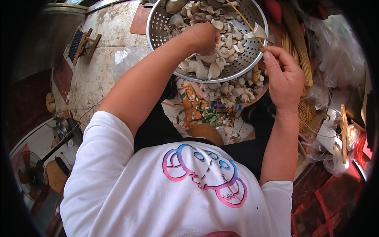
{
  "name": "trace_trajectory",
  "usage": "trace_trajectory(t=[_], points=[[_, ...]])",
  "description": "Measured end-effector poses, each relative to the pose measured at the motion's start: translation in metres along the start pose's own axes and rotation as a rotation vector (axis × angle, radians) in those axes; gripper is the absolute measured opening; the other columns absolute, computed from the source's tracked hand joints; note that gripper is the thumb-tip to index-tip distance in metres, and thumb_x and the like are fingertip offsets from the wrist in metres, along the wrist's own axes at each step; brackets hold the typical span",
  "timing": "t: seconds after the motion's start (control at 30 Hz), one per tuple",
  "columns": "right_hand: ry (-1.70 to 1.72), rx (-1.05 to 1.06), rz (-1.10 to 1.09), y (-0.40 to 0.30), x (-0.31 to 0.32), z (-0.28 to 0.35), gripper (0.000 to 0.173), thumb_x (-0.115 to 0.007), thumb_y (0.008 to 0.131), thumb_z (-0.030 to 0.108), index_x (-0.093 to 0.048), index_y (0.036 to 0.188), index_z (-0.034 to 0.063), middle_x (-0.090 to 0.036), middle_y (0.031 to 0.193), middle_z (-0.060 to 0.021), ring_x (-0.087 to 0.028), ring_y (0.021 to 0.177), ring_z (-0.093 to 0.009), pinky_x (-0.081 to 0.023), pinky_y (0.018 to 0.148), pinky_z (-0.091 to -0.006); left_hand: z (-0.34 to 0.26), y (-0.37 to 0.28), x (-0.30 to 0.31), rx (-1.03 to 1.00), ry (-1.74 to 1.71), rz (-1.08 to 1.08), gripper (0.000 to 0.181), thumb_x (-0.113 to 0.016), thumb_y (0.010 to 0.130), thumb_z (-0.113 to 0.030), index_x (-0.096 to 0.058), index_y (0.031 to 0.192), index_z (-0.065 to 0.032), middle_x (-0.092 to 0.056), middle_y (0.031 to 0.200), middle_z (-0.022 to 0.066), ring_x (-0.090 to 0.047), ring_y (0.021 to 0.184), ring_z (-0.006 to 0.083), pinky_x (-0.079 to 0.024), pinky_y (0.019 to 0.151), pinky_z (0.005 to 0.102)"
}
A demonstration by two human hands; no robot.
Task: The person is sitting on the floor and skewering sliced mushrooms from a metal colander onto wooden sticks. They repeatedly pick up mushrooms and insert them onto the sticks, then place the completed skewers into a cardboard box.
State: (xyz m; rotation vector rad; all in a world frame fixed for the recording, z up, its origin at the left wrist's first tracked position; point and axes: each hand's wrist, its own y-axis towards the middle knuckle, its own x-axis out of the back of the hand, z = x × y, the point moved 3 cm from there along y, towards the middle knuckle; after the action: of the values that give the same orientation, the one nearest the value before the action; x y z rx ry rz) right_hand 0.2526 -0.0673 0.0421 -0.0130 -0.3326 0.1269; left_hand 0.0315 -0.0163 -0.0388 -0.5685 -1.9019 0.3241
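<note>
A perforated metal colander [253, 54] before me holds a heap of torn oyster mushroom pieces [229, 49]. My left hand [204, 37] reaches down into this heap with its fingers curled. The fingertips are hidden, so whether they grip a piece cannot be seen. At the colander's right rim, my right hand [284, 71] pinches the lower end of a thin bamboo skewer [243, 18] between thumb and forefinger. One pale mushroom piece [259, 31] is threaded on the skewer just above those fingers. The skewer slants up and left over the colander.
Below the colander's near rim lie more mushrooms [231, 91] in a pinkish container. Bundled bamboo skewers [306, 114] and clear plastic bags [337, 50] crowd the right side. On the left are another plastic bag [128, 60], a small folding stool [84, 46] and a fan [31, 176].
</note>
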Motion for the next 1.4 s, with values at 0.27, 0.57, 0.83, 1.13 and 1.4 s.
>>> trace_trajectory(t=[0.27,0.57,0.83,1.13,1.4], points=[[-0.010,0.054,-0.019,-0.003,-0.004,0.001,0.013,-0.068,0.091,0.013,-0.071,0.099,0.0033,-0.053,0.063,0.0075,-0.043,0.059,-0.001,-0.038,0.053,-0.0195,-0.002,0.007,-0.021,-0.047,0.171,0.011,0.022,-0.065,0.081,-0.017,-0.071,0.102,-0.0144,-0.072,0.091,0.0099,-0.069,0.085,0.0273,-0.054,0.077,0.0388],[-0.024,0.055,-0.032,-0.002,0.005,0.003,0.013,-0.067,0.091,0.013,-0.070,0.099,0.0030,-0.053,0.062,0.0071,-0.043,0.058,-0.001,-0.038,0.053,-0.0204,-0.017,-0.011,0.028,-0.006,-1.174,-0.146,0.016,-0.065,0.089,-0.015,-0.066,0.102,-0.0051,-0.071,0.086,0.0079,-0.071,0.073,0.0171,-0.058,0.066,0.0321],[-0.037,0.031,-0.021,-0.004,0.006,0.003,0.013,-0.067,0.091,0.012,-0.070,0.098,0.0023,-0.053,0.064,0.0053,-0.045,0.060,-0.002,-0.039,0.055,-0.0207,0.009,-0.004,0.047,0.025,-1.781,-0.316,0.014,-0.061,0.094,-0.017,-0.063,0.101,-0.0045,-0.068,0.087,0.0085,-0.070,0.081,0.0229,-0.059,0.071,0.0329],[-0.079,0.064,-0.003,-0.004,-0.001,0.004,0.013,-0.068,0.091,0.011,-0.070,0.100,0.0023,-0.055,0.066,0.0041,-0.047,0.062,-0.003,-0.041,0.058,-0.0202,0.022,-0.001,0.051,0.051,-2.152,-0.427,0.017,-0.061,0.093,-0.012,-0.059,0.105,0.0004,-0.065,0.097,0.0135,-0.066,0.093,0.0268,-0.059,0.080,0.0373],[-0.074,0.066,0.052,-0.005,-0.001,0.006,0.017,-0.063,0.096,0.011,-0.068,0.107,-0.0006,-0.055,0.073,0.0066,-0.045,0.064,-0.001,-0.036,0.057,-0.0173,0.024,-0.004,0.058,-0.096,-2.066,-0.503,0.023,-0.063,0.090,-0.006,-0.057,0.111,0.0008,-0.065,0.100,0.0129,-0.068,0.088,0.0235,-0.061,0.074,0.0329]])
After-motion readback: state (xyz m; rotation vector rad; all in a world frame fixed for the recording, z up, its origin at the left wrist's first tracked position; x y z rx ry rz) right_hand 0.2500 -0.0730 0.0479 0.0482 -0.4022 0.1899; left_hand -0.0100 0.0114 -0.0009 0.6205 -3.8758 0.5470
